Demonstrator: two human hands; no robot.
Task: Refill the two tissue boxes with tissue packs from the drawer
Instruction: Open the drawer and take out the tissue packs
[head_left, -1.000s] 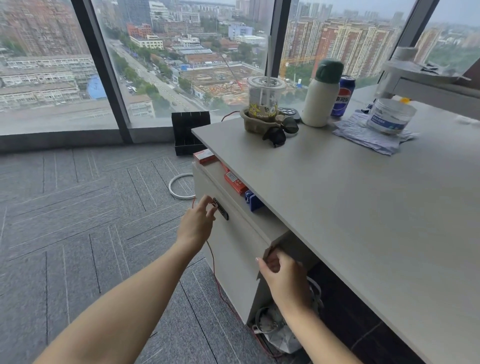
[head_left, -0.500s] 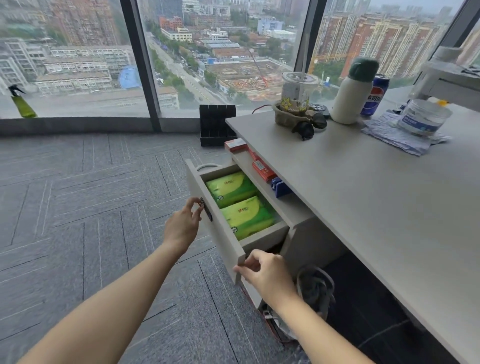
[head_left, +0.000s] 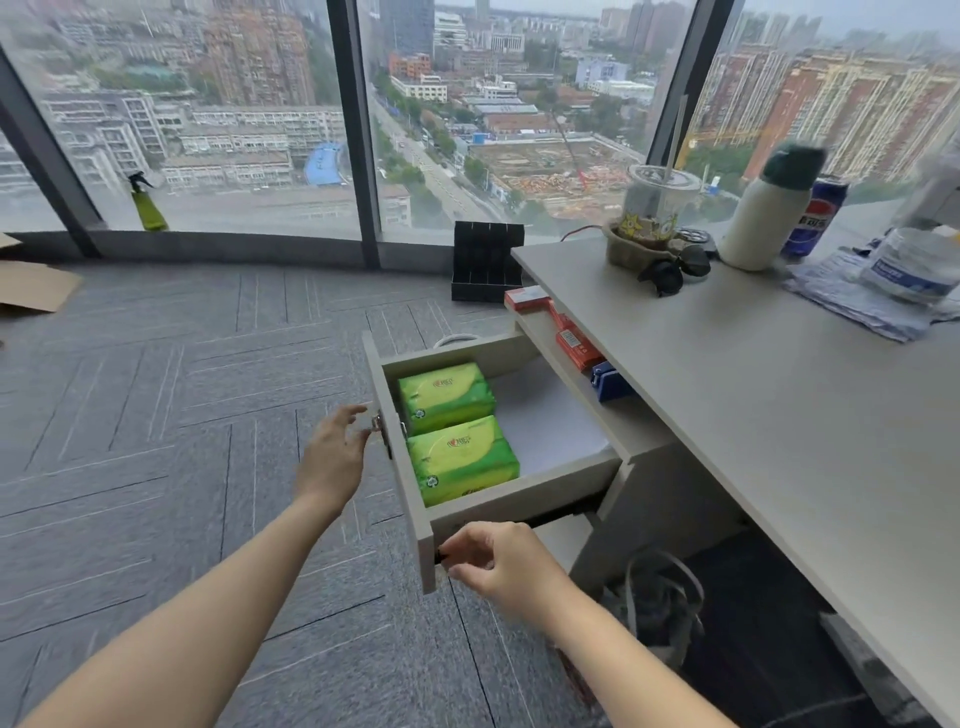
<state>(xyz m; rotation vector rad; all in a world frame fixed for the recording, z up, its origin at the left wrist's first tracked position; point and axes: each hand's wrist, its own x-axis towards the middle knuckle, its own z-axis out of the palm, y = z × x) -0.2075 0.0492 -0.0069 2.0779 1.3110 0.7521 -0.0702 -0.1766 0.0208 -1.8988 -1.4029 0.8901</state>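
The beige drawer (head_left: 519, 499) under the desk stands pulled far out. Inside lie two green tissue packs side by side: a far pack (head_left: 444, 397) and a near pack (head_left: 462, 460). My left hand (head_left: 332, 460) hovers just left of the drawer's front panel by its metal handle, fingers spread and off it. My right hand (head_left: 493, 561) pinches the near bottom corner of the drawer front. No tissue box is in view.
The grey desk (head_left: 753, 415) carries a plastic cup (head_left: 657, 200), a white bottle (head_left: 763, 213), a cola can (head_left: 815, 218) and a white tub on paper (head_left: 909, 265). Red boxes (head_left: 571, 340) sit on the shelf above the drawer. A black rack (head_left: 485, 260) stands by the window; a bag (head_left: 660, 603) hangs below.
The drawer went from shut to pulled far out, showing the two green packs. My left hand has let go of the handle; my right hand rode out with the drawer's corner.
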